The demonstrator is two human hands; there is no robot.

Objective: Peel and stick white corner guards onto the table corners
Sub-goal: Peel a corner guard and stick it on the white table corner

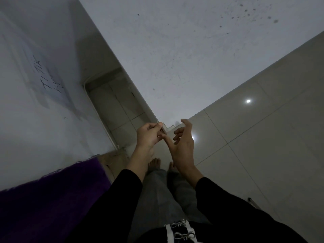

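Corner guard (168,128): white, stepped in outline, sitting at the near corner of the table, between the two hands; whether it is fully stuck down cannot be told.
Table (175,50): white top, speckled with dark marks toward the far right; its near corner points at the person.
Left hand (148,135): raised at the left of the corner, fingers curled, thumb and fingertips pinching the left end of the corner guard.
Right hand (184,142): just right of the corner, holding nothing; fingers loosely spread and partly bent, the uppermost finger near the guard's right end, thumb (167,140) reaching left toward the left hand.
Sleeves (228,207): black, on both forearms, wrists bare.
Trousers (157,190): grey, below the hands; bare feet (154,163) on the floor beneath the corner.
Strap (178,230): white and black with metal clips, at the near edge, centre.
Floor (263,137): pale glossy tiles, right of the table, with a round light reflection (248,101).
White panel (35,76): left of the table, across a gap; dark handwriting on it, not clearly legible.
Purple cloth (52,199): near left, below the white panel.
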